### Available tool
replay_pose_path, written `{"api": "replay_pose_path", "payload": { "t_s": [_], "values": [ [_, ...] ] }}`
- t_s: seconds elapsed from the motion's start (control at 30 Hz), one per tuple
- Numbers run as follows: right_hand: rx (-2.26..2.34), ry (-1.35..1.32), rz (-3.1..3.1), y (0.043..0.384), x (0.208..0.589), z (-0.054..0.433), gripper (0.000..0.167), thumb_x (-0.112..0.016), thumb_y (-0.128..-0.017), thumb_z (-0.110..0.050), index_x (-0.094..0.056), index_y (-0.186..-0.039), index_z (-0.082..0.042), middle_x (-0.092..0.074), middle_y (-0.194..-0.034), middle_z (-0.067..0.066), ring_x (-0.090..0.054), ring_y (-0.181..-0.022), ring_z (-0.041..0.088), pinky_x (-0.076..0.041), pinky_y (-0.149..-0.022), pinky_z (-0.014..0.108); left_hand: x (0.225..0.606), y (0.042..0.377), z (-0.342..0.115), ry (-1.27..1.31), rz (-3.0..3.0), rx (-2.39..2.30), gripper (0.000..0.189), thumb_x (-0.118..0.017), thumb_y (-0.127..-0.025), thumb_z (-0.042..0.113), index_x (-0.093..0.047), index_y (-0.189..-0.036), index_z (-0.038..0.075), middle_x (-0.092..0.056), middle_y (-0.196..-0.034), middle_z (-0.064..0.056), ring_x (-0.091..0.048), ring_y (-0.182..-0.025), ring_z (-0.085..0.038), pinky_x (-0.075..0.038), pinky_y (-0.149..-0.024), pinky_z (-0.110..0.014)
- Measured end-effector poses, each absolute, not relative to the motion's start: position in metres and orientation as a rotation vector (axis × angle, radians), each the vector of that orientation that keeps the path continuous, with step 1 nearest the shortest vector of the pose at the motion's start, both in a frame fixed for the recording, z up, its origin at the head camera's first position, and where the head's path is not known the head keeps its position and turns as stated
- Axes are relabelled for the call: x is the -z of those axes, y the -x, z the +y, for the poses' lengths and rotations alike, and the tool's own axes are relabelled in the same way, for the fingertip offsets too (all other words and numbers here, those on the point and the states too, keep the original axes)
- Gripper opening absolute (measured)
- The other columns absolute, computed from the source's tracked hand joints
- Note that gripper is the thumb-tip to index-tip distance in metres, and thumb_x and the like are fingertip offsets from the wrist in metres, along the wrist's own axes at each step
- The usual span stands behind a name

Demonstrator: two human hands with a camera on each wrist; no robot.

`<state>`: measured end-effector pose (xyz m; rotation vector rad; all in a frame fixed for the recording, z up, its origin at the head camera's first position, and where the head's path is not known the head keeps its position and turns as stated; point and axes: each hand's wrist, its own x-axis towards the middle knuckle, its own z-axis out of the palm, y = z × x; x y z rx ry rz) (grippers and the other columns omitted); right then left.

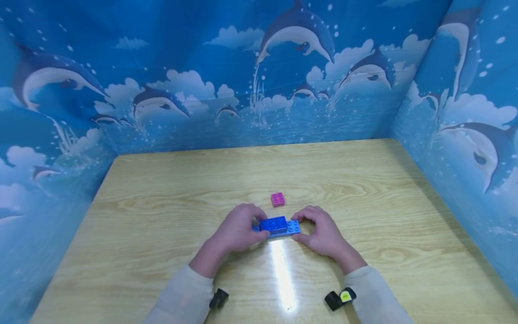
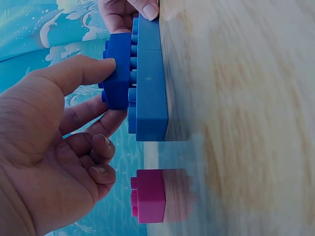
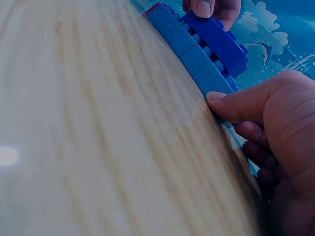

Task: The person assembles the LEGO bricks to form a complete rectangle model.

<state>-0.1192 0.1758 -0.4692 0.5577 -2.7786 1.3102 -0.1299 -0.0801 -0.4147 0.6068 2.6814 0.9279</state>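
Observation:
Two light blue building bricks (image 2: 151, 93) stand end to end on the table, forming one row. A dark blue brick (image 1: 273, 224) lies across their studs over the seam; in the left wrist view a thin gap with studs shows beneath it. My left hand (image 1: 241, 228) pinches this dark brick between thumb and fingers, its other fingers curled. At the right end of the row, my right hand (image 1: 321, 231) grips the light blue brick, thumb (image 3: 224, 104) on the near side. Beyond the row sits a pink brick (image 1: 278, 199) with studs up, touched by neither hand.
The wood-grain table (image 1: 170, 189) is bordered at the back and sides by a blue curtain (image 1: 194, 54) printed with dolphins. A bright light reflection (image 1: 283, 274) lies on the tabletop between the forearms. Each wrist wears a small black camera (image 1: 219, 298).

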Motion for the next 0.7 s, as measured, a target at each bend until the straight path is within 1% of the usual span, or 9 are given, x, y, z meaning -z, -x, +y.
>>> {"api": "replay_pose_path", "payload": {
  "t_s": [0.27,0.43,0.53,0.7],
  "values": [
    [-1.312,-0.577,-2.764,0.1200,0.4700,0.1761,0.041,-0.090,-0.070,-0.010,-0.072,-0.106,-0.019,-0.064,-0.101,-0.014,-0.056,-0.102,0.015,-0.043,-0.096,0.045,0.4138,0.1292,-0.0804,-0.635,2.676,-0.923,0.035,-0.084,-0.080,0.025,-0.074,-0.110,0.010,-0.067,-0.102,0.001,-0.059,-0.098,-0.018,-0.049,-0.089,-0.038],
    [-1.308,-0.572,-2.769,0.1204,0.4700,0.1761,0.040,-0.090,-0.071,-0.011,-0.072,-0.106,-0.020,-0.064,-0.101,-0.014,-0.056,-0.103,0.014,-0.043,-0.096,0.045,0.4137,0.1288,-0.0801,-0.595,2.668,-0.916,0.036,-0.084,-0.081,0.028,-0.074,-0.112,0.011,-0.066,-0.102,0.003,-0.059,-0.096,-0.016,-0.049,-0.087,-0.036],
    [-1.318,-0.569,-2.773,0.1199,0.4690,0.1765,0.041,-0.091,-0.071,-0.014,-0.072,-0.107,-0.019,-0.064,-0.101,-0.014,-0.056,-0.103,0.015,-0.043,-0.096,0.045,0.4135,0.1287,-0.0800,-0.574,2.664,-0.908,0.037,-0.083,-0.081,0.029,-0.073,-0.113,0.012,-0.066,-0.102,0.004,-0.058,-0.096,-0.015,-0.049,-0.086,-0.035],
    [-1.357,-0.590,-2.746,0.1199,0.4677,0.1771,0.045,-0.092,-0.070,-0.020,-0.072,-0.111,-0.015,-0.065,-0.106,-0.010,-0.057,-0.106,0.016,-0.043,-0.098,0.045,0.4127,0.1290,-0.0798,-0.591,2.680,-0.883,0.037,-0.083,-0.081,0.029,-0.074,-0.112,0.012,-0.066,-0.101,0.004,-0.058,-0.095,-0.015,-0.049,-0.086,-0.035]
  ]
}}
